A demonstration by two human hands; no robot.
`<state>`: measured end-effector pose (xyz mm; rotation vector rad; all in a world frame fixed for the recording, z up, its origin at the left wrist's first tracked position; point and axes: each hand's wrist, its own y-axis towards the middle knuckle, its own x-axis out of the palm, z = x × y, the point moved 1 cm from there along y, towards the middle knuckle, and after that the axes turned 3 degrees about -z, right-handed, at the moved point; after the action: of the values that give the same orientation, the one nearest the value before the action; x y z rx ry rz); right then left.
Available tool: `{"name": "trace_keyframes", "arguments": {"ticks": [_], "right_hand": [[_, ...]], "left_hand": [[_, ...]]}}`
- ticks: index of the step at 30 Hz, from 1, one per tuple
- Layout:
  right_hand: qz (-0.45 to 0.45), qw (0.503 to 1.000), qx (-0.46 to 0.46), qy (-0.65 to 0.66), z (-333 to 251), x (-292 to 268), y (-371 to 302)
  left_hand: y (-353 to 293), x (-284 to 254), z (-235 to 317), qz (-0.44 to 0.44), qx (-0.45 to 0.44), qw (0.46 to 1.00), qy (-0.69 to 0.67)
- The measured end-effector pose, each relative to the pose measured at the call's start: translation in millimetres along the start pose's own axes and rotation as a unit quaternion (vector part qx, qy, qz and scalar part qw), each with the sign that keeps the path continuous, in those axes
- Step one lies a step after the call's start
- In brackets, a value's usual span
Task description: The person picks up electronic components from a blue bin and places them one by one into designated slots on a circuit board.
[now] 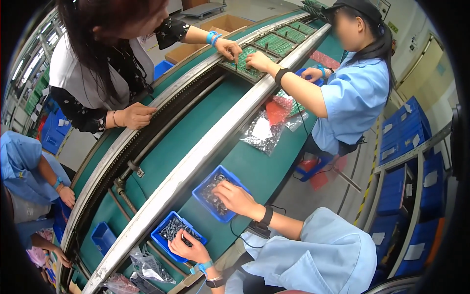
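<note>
Along the desk's near edge, the left hand curls loosely over metal parts in one blue bin and the right hand dips, bunched, into a second bin, any grasp hidden; light, single-piece pinching seems best.

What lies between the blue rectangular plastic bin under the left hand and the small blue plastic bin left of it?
In the head view, a long pale metal rail runs between the parts bin under the left hand and the small bin.
</note>
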<state>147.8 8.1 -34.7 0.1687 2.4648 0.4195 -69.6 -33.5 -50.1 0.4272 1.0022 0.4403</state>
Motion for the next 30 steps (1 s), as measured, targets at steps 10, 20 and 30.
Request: {"name": "trace_keyframes", "arguments": {"ticks": [10,20,30], "right_hand": [[-0.021,1.0,-0.013,-0.007,0,-4,3],[-0.031,0.999,-0.014,-0.004,-2,-4,7],[-0.045,0.999,-0.011,-0.001,-4,-3,5]], "left_hand": [[3,0,7,-0.007,0.008,1.0,0.003],[10,-5,12,-0.008,-0.01,1.0,0.007],[7,-8,12,0.0,-0.037,0.999,-0.034]]}}
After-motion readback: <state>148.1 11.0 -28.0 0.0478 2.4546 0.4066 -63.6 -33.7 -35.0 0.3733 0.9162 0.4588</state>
